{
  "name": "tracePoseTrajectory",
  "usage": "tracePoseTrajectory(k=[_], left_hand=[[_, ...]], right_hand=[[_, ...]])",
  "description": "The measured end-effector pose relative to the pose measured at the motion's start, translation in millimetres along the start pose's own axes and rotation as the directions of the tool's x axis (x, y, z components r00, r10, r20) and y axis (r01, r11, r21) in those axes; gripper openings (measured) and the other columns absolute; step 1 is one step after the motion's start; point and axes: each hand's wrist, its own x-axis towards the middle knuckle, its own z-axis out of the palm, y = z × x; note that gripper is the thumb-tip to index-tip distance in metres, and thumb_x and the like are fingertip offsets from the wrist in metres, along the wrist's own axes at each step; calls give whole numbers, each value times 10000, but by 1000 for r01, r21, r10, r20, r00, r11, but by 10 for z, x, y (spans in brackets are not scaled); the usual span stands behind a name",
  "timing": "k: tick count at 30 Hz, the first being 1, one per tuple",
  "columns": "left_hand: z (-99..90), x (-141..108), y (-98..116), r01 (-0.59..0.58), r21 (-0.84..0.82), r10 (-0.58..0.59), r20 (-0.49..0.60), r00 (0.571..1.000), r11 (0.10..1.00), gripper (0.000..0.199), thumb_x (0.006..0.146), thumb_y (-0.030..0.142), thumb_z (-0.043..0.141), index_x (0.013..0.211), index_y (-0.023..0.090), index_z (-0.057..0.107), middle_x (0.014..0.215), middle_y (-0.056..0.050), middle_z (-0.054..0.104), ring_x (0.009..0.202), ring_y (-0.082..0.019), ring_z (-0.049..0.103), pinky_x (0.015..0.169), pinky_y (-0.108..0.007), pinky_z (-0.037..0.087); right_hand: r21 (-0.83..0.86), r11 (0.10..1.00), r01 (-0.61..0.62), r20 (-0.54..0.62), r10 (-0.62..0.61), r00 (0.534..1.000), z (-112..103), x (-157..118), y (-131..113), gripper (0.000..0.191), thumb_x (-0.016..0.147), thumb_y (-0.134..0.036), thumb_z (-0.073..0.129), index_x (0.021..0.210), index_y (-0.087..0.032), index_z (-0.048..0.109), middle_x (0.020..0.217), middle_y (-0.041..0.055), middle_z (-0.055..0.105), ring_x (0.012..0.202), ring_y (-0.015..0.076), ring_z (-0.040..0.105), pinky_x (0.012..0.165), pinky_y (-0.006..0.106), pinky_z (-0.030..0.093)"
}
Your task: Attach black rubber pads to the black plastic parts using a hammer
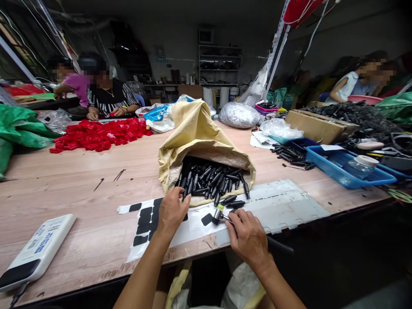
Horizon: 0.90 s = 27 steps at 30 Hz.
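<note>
A yellow woven sack [199,124] lies on its side with its mouth toward me, and many black tube-shaped plastic parts [214,176] spill from it. My left hand [173,210] is at the mouth's left edge, fingers curled and closed on one of these black parts [184,194]. In my right hand [247,234] is a small hammer [217,214] with a yellow-and-black head, metal shaft and black handle. The hammer head rests low over a white sheet [193,225] carrying black rounded pads [144,216]. Part of that sheet is hidden by my left hand.
A white power bank [40,249] with a cable lies at left. Red parts [99,135] are heaped farther back, where a person [111,96] works. At right stand a blue tray [341,171] with a jar [362,165], a cardboard box [318,124] and black pieces [354,116].
</note>
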Motion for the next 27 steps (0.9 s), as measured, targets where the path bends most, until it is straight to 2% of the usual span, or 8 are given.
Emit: tracePoseTrajectory(k=[6,9,11,14,16,19,22,27], left_hand=[[145,189,115,73,175,-96,131,987,982,264,863,418,674,1009,198,664,933,-74,682,897,-258,640,671,-307,420],[114,239,121,121,177,-155,194,969,977,218,856,349,669,1016,201,665,912,-75,691,902,-277,646,674,-320,413],[52,219,115,136,135,-159,176,971,982,177,862,334,646,981,204,665,925,-70,685,885,-267,645,673,-320,416],[-43,70,126,80,20,-81,66,994,997,135,853,306,636,945,206,647,945,-50,666,834,-221,629,693,-308,433],[-68,-90,147,2,-76,2,52,999,997,120,836,271,642,943,215,642,931,-25,661,766,-183,605,697,-293,437],[-27,-340,160,-81,-215,117,162,980,973,120,814,237,650,933,228,654,908,-2,662,711,-159,573,679,-277,429],[62,-516,125,-95,-306,173,239,956,947,124,796,211,662,920,221,665,899,-7,652,770,-172,585,714,-281,440],[118,-587,67,-98,-331,201,291,935,938,157,787,203,680,942,224,690,890,-12,637,824,-193,590,753,-302,441]], right_hand=[[-11,1000,-3,18,3,1000,-4,2,-4,165,961,-279,532,1069,-230,647,920,66,590,885,235,491,766,367,341],[-9,1000,-1,20,1,1000,-3,-1,-2,170,967,-282,522,1068,-230,649,927,68,590,883,234,493,763,367,344],[-6,1000,3,17,-3,1000,-3,-2,0,174,969,-286,517,1068,-229,649,934,70,590,885,233,495,763,366,346],[-4,1000,-2,21,2,1000,-8,1,0,167,966,-289,523,1060,-230,648,936,69,593,888,232,497,768,364,349],[2,1000,-15,29,15,999,-14,6,-2,153,961,-287,533,1045,-231,648,934,66,598,887,231,501,771,364,351],[47,998,-30,34,28,999,-20,8,-1,123,960,-264,536,1003,-231,646,917,56,611,881,225,518,770,356,362],[142,988,-58,-15,61,998,-16,-5,15,113,966,-256,524,965,-227,634,904,50,631,867,213,547,771,343,391],[317,932,-173,-116,220,969,-26,-39,53,169,998,-323,477,1028,-229,615,922,43,699,820,186,651,726,296,469]])
